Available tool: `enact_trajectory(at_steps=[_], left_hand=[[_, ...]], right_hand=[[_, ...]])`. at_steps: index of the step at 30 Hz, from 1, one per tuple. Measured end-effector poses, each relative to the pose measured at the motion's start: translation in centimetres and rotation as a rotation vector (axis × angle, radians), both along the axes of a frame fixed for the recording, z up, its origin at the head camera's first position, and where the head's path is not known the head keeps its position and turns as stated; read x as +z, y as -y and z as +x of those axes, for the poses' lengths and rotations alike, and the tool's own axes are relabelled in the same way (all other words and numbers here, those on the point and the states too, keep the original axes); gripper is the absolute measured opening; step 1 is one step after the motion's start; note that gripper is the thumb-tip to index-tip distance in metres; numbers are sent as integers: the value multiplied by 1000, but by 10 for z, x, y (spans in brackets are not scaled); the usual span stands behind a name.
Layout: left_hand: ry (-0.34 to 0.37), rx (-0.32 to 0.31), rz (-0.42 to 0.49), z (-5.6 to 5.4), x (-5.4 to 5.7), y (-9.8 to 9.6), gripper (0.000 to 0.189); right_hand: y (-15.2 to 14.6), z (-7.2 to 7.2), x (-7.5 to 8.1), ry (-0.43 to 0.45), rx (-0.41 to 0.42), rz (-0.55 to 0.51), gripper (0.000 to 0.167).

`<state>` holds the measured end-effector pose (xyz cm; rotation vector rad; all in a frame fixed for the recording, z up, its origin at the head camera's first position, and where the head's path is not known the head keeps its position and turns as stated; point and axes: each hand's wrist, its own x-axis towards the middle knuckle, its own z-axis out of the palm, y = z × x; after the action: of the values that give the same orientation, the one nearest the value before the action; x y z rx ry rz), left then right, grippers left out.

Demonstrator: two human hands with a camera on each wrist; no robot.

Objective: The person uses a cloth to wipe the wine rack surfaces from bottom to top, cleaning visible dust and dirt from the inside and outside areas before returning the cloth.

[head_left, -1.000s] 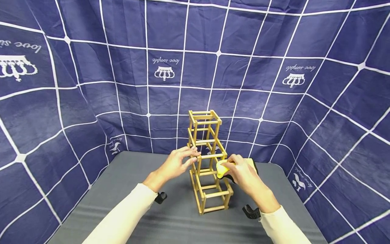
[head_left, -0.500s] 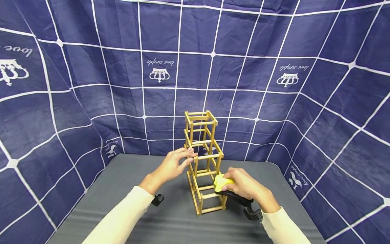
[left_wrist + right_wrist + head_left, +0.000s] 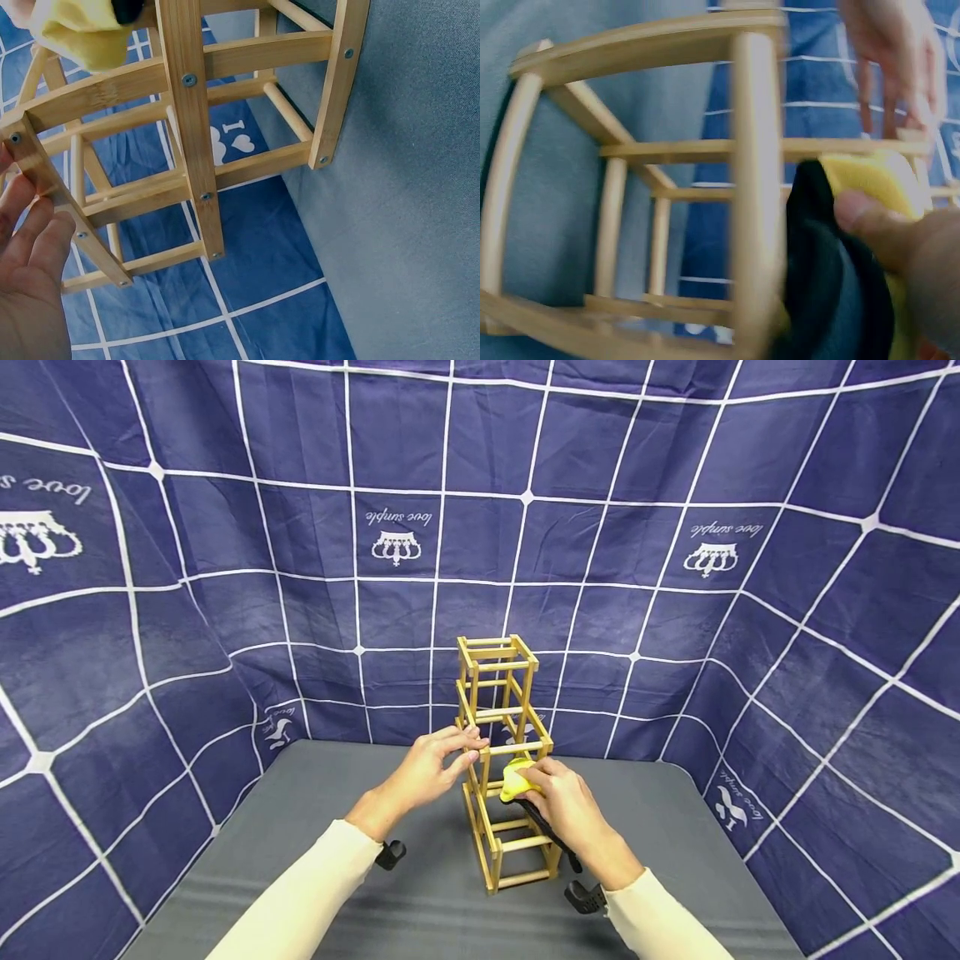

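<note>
A stepped wooden rack of pale bars and posts stands upright on the grey surface. My left hand rests its fairly straight fingertips on the rack's left side, at the middle tier's corner; in the left wrist view those fingers lie against the flat face of a post. My right hand pinches a yellow cloth with a black side, held inside the rack's outline above the lowest tier. The thumb presses on the cloth's yellow face in the right wrist view, where a near post looks blurred.
The grey padded surface extends around the rack. Blue cloth walls with white grid lines rise behind it and at both sides. Black wrist straps are on both forearms, at the pale sleeves.
My right hand has carried the cloth down along the rack's right side, then back up and leftward into the rack's outline. My left hand keeps its place on the rack; the view has shifted slightly.
</note>
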<state>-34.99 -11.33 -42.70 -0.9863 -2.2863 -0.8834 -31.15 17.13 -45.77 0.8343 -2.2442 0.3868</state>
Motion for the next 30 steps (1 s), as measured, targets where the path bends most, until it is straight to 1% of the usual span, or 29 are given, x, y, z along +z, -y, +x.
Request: enact_trajectory(at_steps=[2,4,6,9,12,13,14,15,19,21,22,24,26,28,30], left_hand=[[-6,-6,13,0,-2,0,29],[-8,-10,13,0,-2,0,29],[-6,-13,10,-1,-2,-1,30],[-8,-14,15,-2,-2,0,29],[-12,-14,26,-2,-2,1,28],[-11,-14,29,-1,-2,1,28],[-6,-15,31,-1,-3,1,28],[-3,-18,32,-1,-3,0,28],[-5,-29,36,-1,-3,-2,28],[-12,-32,36,-2,-4,-3,28],[-18,-34,37,-2,-4,-3,28],[-25,-33,38,-2,-3,-4,27],[-27,-27,39,-2,-2,-3,27],[-29,-21,38,-1,-1,-2,26],[-22,-17,34,0,0,-1,26]], right_hand=[[8,-2,-5,33,-33,3,34],[16,-5,-8,95,-80,-4,30],[23,-7,-8,169,-106,-39,27],[31,-9,-6,286,-86,-109,26],[36,-8,-3,378,-34,-156,30],[37,-8,-3,393,-26,-160,31],[38,-7,-3,402,-29,-161,31],[37,-6,-3,390,-41,-156,32],[36,-5,-8,306,-141,-124,29],[36,-7,-10,270,-148,-115,29],[36,-7,-11,270,-136,-119,29],[37,-9,-11,295,-90,-139,31],[38,-10,-8,349,-57,-180,33],[38,-10,-5,403,-68,-239,34],[38,-9,-2,422,-100,-310,33]])
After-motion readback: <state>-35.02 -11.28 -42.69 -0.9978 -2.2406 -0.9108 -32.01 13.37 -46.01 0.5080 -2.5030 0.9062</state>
